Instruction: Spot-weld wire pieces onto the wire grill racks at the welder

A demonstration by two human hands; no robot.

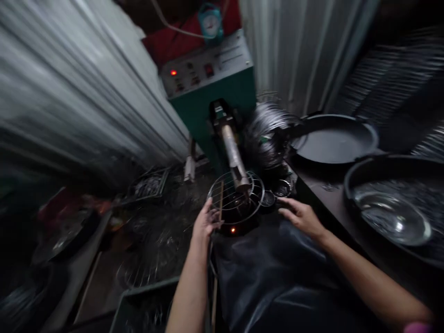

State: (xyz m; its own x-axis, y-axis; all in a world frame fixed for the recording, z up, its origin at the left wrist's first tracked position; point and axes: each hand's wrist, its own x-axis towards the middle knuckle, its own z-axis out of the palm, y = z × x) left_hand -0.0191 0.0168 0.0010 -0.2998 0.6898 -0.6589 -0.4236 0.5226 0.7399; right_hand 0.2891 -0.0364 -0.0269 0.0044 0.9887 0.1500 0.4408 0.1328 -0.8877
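Observation:
A round wire rack (227, 208) lies under the electrode arm (232, 152) of a green welding machine (218, 111). My left hand (207, 219) grips the rack's left rim between thumb and fingers. To the right of the rack, my right hand (301, 217) is held out with fingers stretched and slightly apart, nothing visible in it. Its fingertips are close to a small round dish (268, 199) of dark bits; a second dish (282, 188) sits just behind. Below the rack's front rim a small orange spot glows. A black apron or sheet (270, 277) covers my lap.
A coil of wire (270, 129) stands beside the machine. Two large dark pans (360, 185) (336, 159) are on the right, one with a clear bowl (395, 219) in it. A green crate (138, 300) and wire pieces lie at left. A blue clock (210, 23) sits above.

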